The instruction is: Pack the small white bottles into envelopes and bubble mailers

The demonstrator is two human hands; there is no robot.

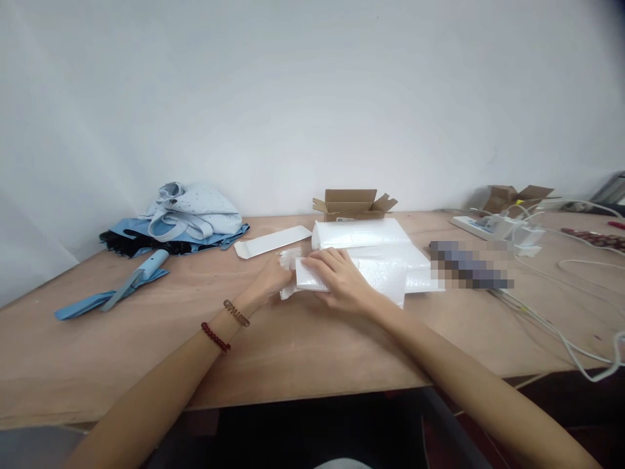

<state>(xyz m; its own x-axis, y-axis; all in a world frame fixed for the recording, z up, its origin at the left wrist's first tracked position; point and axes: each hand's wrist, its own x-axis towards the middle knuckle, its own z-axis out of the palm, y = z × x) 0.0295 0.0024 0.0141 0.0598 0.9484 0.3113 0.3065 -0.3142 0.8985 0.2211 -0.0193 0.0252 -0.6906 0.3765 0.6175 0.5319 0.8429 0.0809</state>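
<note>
A white box lies at the front end of a sheet of bubble wrap, with a layer of the wrap around it. My right hand is closed over the box from above, thumb on the near side and fingers across the top. At the left end, crumpled wrap sticks out past the box, and my left hand pinches it; its fingertips are partly hidden. Behind the box, the rest of the wrap forms a thick roll. Beyond my left hand rests a flat white carton piece.
An open cardboard box stands against the wall. On the left are a folded blue umbrella and a pale dotted cloth bag. To the right lie a pixelated dark object, a power strip, white cables and another opened carton.
</note>
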